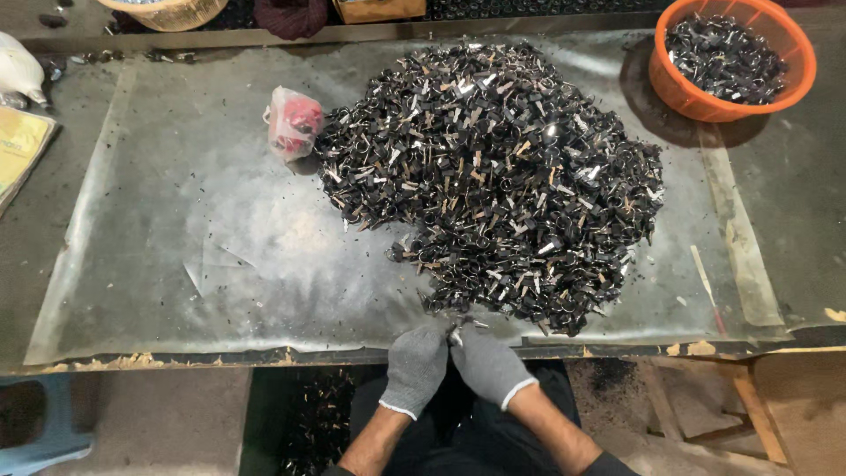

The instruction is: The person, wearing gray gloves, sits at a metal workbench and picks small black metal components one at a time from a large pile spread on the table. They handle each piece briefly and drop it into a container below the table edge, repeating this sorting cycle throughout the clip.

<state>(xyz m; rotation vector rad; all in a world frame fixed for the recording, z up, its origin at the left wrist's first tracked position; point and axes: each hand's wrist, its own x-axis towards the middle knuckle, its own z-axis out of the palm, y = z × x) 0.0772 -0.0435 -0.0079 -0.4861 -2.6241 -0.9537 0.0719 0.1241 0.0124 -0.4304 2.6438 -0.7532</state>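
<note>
small black part pinched between gloved left hand and right hand, fingers closed, beside pile.

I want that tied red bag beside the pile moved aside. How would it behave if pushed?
The red bag looks like thin crinkled plastic, so it would probably crumple rather than slide cleanly. It seems small and bulging, likely light. Touching the pile, a push might scatter loose pieces.

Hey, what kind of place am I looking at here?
Probably a small workshop sorting bench: a big pile of small black parts on a worn plastic-covered table, an orange basin holding more, and gloved hands, left and right.
</note>
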